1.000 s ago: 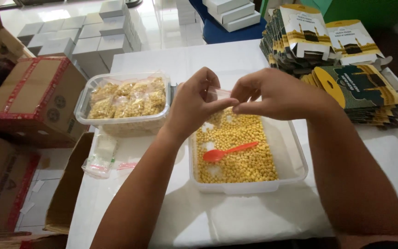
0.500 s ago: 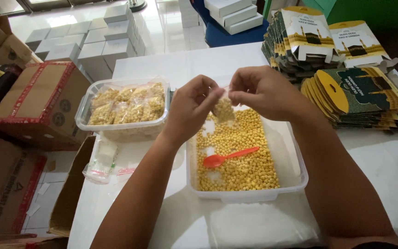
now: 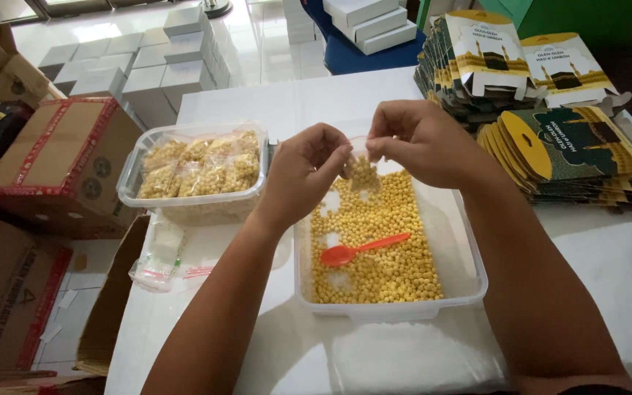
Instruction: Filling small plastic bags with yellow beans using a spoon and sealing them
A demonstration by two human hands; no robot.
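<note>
Both my hands hold one small clear plastic bag (image 3: 362, 174) partly filled with yellow round pellets, pinching its top edge: my left hand (image 3: 303, 175) on its left side, my right hand (image 3: 418, 140) on its right. The bag hangs just above a clear plastic tub (image 3: 468, 272) holding loose yellow pellets (image 3: 382, 256). An orange-red plastic spoon (image 3: 360, 249) lies on the pellets below the bag.
A second clear tub (image 3: 134, 183) with several filled bags stands to the left. Empty little bags (image 3: 156, 265) lie at the table's left edge. Stacks of flat printed cartons (image 3: 557, 139) rise at the right. Brown cardboard boxes (image 3: 60, 161) and white boxes (image 3: 148, 66) stand on the floor at the left.
My hands have stayed over the tub; the little bag of pellets now hangs lower and clearly visible between my fingers, where a second ago it was hidden behind them.
</note>
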